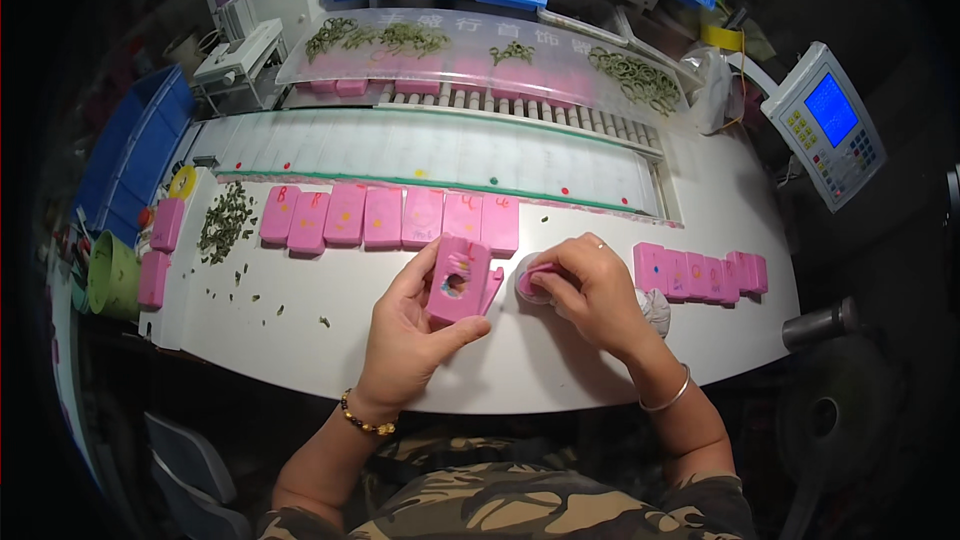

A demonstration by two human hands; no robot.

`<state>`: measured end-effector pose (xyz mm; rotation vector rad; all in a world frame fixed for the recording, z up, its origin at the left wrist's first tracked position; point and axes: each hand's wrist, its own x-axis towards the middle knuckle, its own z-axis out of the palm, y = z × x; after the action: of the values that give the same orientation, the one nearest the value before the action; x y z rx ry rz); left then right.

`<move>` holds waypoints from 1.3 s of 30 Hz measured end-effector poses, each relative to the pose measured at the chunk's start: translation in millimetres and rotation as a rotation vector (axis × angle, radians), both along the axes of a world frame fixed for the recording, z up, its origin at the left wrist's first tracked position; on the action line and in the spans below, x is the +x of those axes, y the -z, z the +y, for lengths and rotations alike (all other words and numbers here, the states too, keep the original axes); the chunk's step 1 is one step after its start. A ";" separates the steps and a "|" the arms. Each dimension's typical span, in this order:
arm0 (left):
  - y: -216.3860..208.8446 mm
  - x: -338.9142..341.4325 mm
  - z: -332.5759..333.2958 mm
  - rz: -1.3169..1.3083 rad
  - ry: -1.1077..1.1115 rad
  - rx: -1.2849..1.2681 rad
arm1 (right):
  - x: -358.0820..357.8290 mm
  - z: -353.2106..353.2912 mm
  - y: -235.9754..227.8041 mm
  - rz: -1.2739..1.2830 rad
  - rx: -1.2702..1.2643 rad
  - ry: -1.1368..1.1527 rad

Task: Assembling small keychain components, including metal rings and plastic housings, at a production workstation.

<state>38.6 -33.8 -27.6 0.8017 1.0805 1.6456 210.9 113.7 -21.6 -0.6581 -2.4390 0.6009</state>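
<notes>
Head view: at frame centre, holding a pink block (474, 287) by its edges in the left grip (405, 332); likely light, rubbery, best taken along the sides. Further right, pinching a small pink piece (541, 271) in the right grip (598, 292).

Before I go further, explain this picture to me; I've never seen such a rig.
No robot here: these are a person's two bare hands, seen by a wide fisheye camera worn on the head, looking down, so straight edges bend. The left hand holds a pink block with a hole in it. The right hand pinches a small pink piece. On the white table lie more pink blocks in rows and scattered dark green bits. A blue-screened keypad unit is at the right.
</notes>
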 end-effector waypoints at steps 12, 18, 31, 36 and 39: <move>9.5 12.1 4.5 0.863 -0.222 0.184 | -17.6 -34.4 -28.4 0.205 -0.174 -0.162; 7.6 17.9 2.8 0.948 -0.316 0.220 | -22.4 -40.2 -26.8 0.199 -0.195 -0.130; 5.4 22.4 -3.7 0.952 -0.232 0.182 | -17.6 -35.3 2.8 0.191 -0.791 -0.105; 7.3 24.4 0.3 0.539 -0.212 0.075 | -17.5 -35.3 12.7 0.196 -0.524 -0.072; 3.5 16.7 -1.1 0.233 -0.035 -0.008 | -17.3 -36.6 7.1 0.324 -0.799 -0.100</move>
<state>55.3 -35.0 -31.1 0.9929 1.2673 1.6036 193.6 77.1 -28.7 -0.6618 -1.8871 1.6175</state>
